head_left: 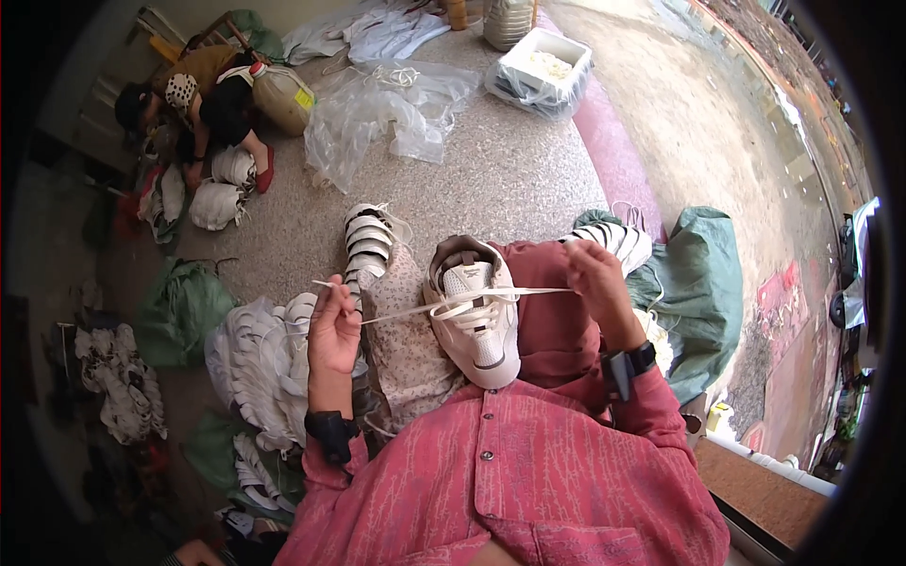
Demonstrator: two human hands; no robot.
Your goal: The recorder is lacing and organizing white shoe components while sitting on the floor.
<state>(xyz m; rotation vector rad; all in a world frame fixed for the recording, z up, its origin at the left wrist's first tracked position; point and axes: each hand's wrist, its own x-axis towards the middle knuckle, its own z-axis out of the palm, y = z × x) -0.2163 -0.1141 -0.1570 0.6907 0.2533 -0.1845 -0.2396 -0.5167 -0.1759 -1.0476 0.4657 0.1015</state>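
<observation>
A white sneaker (483,349) with a brown lining lies across my lap, its toe toward my body. Its white shoelace (543,291) is threaded through the lower eyelets, and the two ends stretch out to either side. My left hand (333,330) is closed on one end, with the lace tip poking up above the fingers. On the other side, my right hand (596,283) pinches the opposite end, drawn nearly straight. A patterned cloth (401,311) covers my left leg under the shoe.
Stacked white shoe parts (264,363) lie at my left, more (618,238) at my right by a green sack (703,302). Ahead are clear plastic sheeting (387,113) and a white box (552,66). Another person (222,104) bends over shoe bundles at the far left.
</observation>
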